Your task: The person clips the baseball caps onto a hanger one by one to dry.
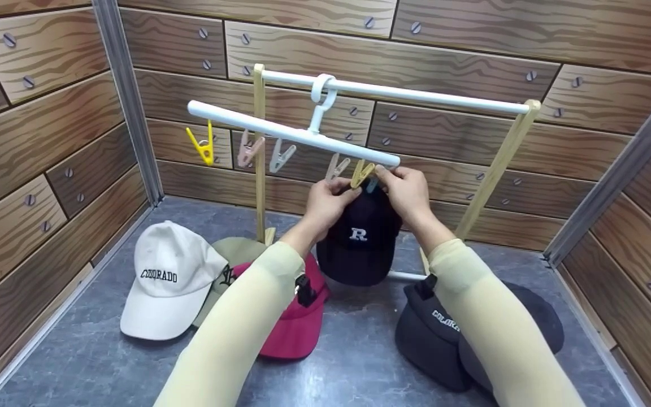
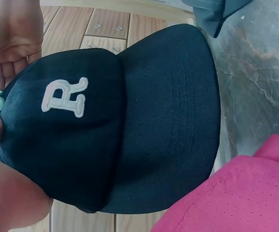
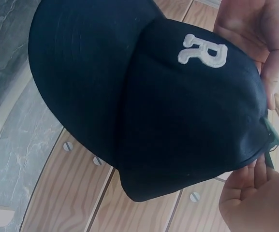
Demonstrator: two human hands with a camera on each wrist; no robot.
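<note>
A dark baseball cap (image 1: 358, 240) with a white letter R hangs brim down below the right end of a white clip hanger (image 1: 294, 133). My left hand (image 1: 328, 206) holds the cap's crown from the left, thumb near its top. At the crown's top, my right hand (image 1: 410, 195) pinches a teal clothespin (image 3: 273, 140), whose jaws sit at the cap fabric. Beside it hangs a yellow clothespin (image 1: 362, 174), close to my left fingertips. In the left wrist view, the cap's R (image 2: 65, 97) faces the camera and the teal clothespin is partly hidden.
The hanger hooks over a white rod (image 1: 427, 97) on a wooden-legged rack. More clothespins, including a bright yellow one (image 1: 204, 148), hang leftward. A white cap (image 1: 167, 277), an olive cap (image 1: 235, 249) and a magenta cap (image 1: 297, 328) lie left; dark caps (image 1: 430, 339) lie right. Wood-patterned walls enclose the table.
</note>
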